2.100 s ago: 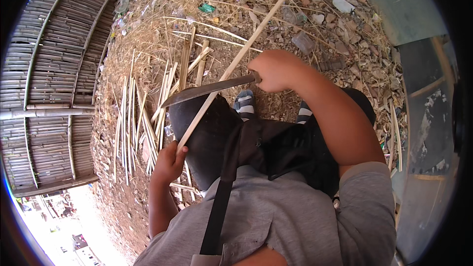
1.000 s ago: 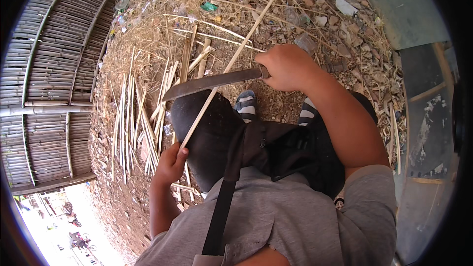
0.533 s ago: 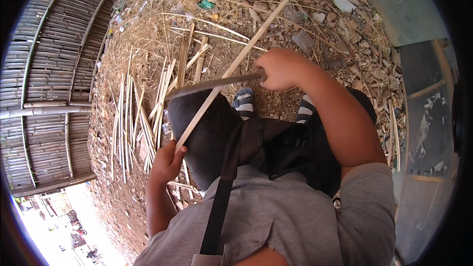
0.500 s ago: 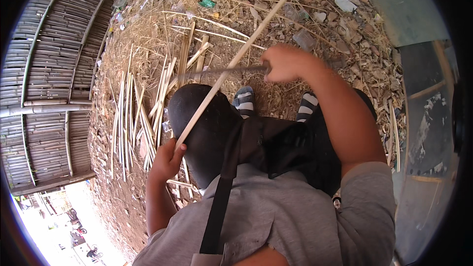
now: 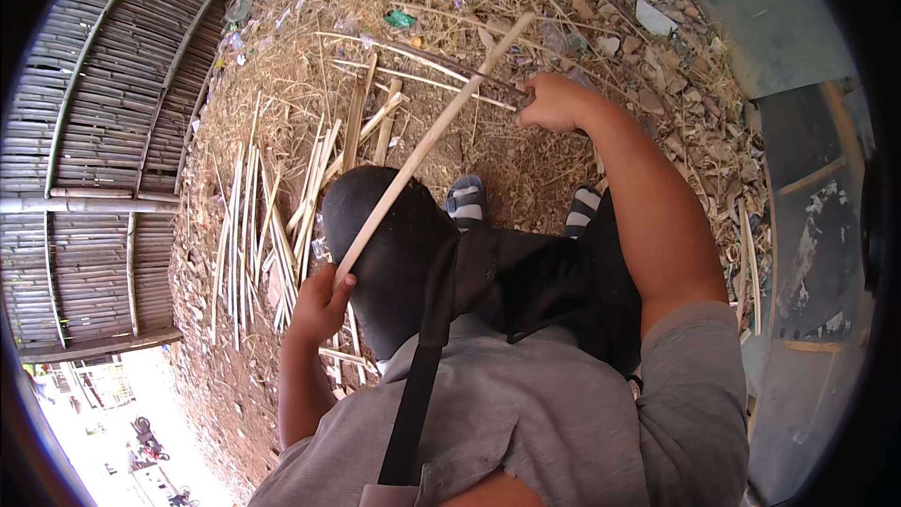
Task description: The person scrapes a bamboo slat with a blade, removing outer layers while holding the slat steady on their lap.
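Observation:
A long pale bamboo strip (image 5: 413, 161) slants up and away to the right across my left knee. My left hand (image 5: 321, 302) is closed around its near end, thumb on top. In my right hand (image 5: 556, 103) is the grip of a long, thin, dark-bladed knife (image 5: 441, 63), fingers wrapped round it. Its blade points left and crosses the strip close to the far end; whether it cuts in or only touches cannot be told.
Many split bamboo strips (image 5: 246, 235) lie on the ground to my left. Dry shavings and rubble (image 5: 648, 84) cover the ground ahead. A bamboo-slat wall (image 5: 103, 131) rises at left, grey panels (image 5: 807, 225) at right. My sandalled feet (image 5: 465, 199) are below.
My right hand has moved the knife away from me along the strip, from near the knee toward the far end. The strip's far end has dipped slightly; my left hand stays put.

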`<action>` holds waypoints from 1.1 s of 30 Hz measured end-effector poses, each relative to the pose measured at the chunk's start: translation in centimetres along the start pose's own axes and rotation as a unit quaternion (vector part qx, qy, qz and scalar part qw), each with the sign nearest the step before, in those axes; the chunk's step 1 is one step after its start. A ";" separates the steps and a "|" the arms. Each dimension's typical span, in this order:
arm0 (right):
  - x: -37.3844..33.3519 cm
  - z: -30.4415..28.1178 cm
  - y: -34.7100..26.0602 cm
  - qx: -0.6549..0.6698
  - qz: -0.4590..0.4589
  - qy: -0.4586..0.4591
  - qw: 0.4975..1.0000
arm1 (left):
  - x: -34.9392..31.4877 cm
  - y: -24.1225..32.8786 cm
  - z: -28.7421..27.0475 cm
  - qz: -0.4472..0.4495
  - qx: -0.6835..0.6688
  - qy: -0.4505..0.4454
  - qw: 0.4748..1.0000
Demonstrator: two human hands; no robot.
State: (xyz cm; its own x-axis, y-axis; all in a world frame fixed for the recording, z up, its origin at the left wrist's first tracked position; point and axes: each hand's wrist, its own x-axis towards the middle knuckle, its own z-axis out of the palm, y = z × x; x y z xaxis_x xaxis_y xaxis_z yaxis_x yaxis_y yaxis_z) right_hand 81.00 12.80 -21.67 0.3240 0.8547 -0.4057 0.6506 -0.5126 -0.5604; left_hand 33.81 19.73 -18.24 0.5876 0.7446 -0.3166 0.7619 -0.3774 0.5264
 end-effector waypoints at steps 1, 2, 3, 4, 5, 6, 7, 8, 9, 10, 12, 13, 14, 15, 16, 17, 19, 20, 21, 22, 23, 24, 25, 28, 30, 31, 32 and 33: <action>0.5 -0.2 0.4 -0.001 -0.003 0.009 1.000 | 0.0 -0.2 -0.1 -0.007 0.013 0.004 1.000; 0.3 0.1 0.2 -0.008 -0.003 -0.003 1.000 | -0.1 -0.4 -0.2 -0.002 0.029 0.000 1.000; 0.0 0.3 0.1 -0.016 -0.002 -0.016 1.000 | -0.1 -0.3 -0.4 -0.001 0.031 0.002 1.000; 0.0 0.7 -0.5 -0.014 -0.004 -0.014 1.000 | -0.1 0.1 -0.7 0.003 0.028 0.002 1.000; -0.3 1.6 -2.0 -0.025 -0.044 -0.032 0.998 | -0.3 0.4 -0.6 0.000 0.025 -0.002 1.000; -0.8 2.2 -2.9 -0.035 -0.082 -0.050 0.995 | -0.3 0.3 -0.5 0.007 0.029 0.005 1.000; -1.3 2.5 -3.3 -0.032 -0.082 -0.055 0.995 | -0.3 0.2 -0.4 0.003 0.030 0.001 1.000; -2.1 2.4 -3.5 -0.042 -0.125 -0.072 0.989 | -0.3 0.1 -0.3 0.008 0.023 0.002 1.000; -2.5 2.5 -3.6 -0.052 -0.168 -0.089 0.980 | -0.4 0.0 -0.2 0.012 0.015 0.003 1.000; -0.5 2.7 -1.3 -0.040 -0.153 -0.069 0.985 | -0.7 0.1 -0.1 0.010 0.014 0.000 1.000; 0.7 1.1 1.2 0.033 -0.056 -0.102 0.993 | -0.5 1.0 -0.6 -0.024 0.002 -0.014 1.000; 1.4 0.4 1.7 0.107 0.041 -0.135 0.984 | -0.3 1.4 -0.9 -0.039 -0.004 -0.017 0.999; 1.0 0.1 1.3 0.099 0.053 -0.144 0.983 | -0.3 1.1 -0.9 -0.020 0.010 -0.019 1.000; 1.0 0.6 1.0 0.099 0.053 -0.143 0.983 | -0.2 1.2 -1.1 -0.019 0.010 -0.018 1.000; 1.3 1.6 0.4 0.053 -0.014 -0.101 0.993 | -0.2 1.4 -1.4 -0.021 0.017 -0.017 0.999; 1.3 2.9 -0.1 0.006 -0.078 -0.064 0.995 | -0.3 1.4 -1.2 -0.025 0.022 -0.021 0.999; 0.1 4.8 -2.8 -0.046 -0.133 -0.032 0.990 | -0.5 1.1 -1.1 -0.027 0.023 -0.027 0.999; -1.4 3.9 -4.4 -0.110 -0.146 -0.031 0.983 | -0.3 1.0 -1.1 -0.024 0.024 -0.026 0.999; -2.3 3.3 -5.2 -0.176 -0.159 -0.029 0.971 | -0.4 1.0 -1.1 -0.020 0.023 -0.024 0.999; -1.4 2.8 -4.3 -0.099 -0.140 -0.067 0.983 | -0.2 -0.2 -0.4 0.014 -0.008 -0.010 1.000; -1.0 2.6 -3.2 -0.099 -0.138 -0.067 0.983 | -0.4 0.1 -0.3 0.015 -0.009 -0.011 1.000; -0.4 2.3 -2.1 -0.042 -0.089 -0.026 0.995 | -0.3 0.5 -0.4 -0.004 -0.015 -0.010 1.000; 0.2 2.3 -1.0 0.016 -0.040 0.015 0.999 | -0.2 0.8 -0.4 -0.022 -0.021 -0.009 0.999; 0.3 2.3 -1.6 0.000 -0.059 0.008 0.998 | -0.3 1.4 -0.7 -0.014 0.000 -0.008 1.000; -1.5 2.9 -4.0 -0.006 -0.099 -0.039 0.994 | -0.6 1.4 -0.5 -0.017 0.002 -0.012 1.000; -2.5 3.4 -5.1 -0.004 -0.098 -0.045 0.994 | -0.5 1.3 -0.4 -0.010 0.008 -0.010 1.000; -3.3 3.5 -6.3 -0.079 -0.144 -0.044 0.985 | -0.3 1.2 -0.4 0.000 0.014 -0.005 1.000; -3.7 3.7 -6.8 -0.154 -0.189 -0.043 0.969 | -0.4 1.3 -0.3 -0.002 0.014 -0.006 1.000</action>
State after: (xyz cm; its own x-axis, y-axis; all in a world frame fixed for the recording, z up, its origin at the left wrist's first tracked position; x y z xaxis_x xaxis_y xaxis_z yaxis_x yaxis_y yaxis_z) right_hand 72.84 12.86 -19.03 -0.0274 0.9595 -0.2805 0.8896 -0.1046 -0.4446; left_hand 34.46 19.17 -17.19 0.5874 0.7397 -0.3283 0.7718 -0.3900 0.5022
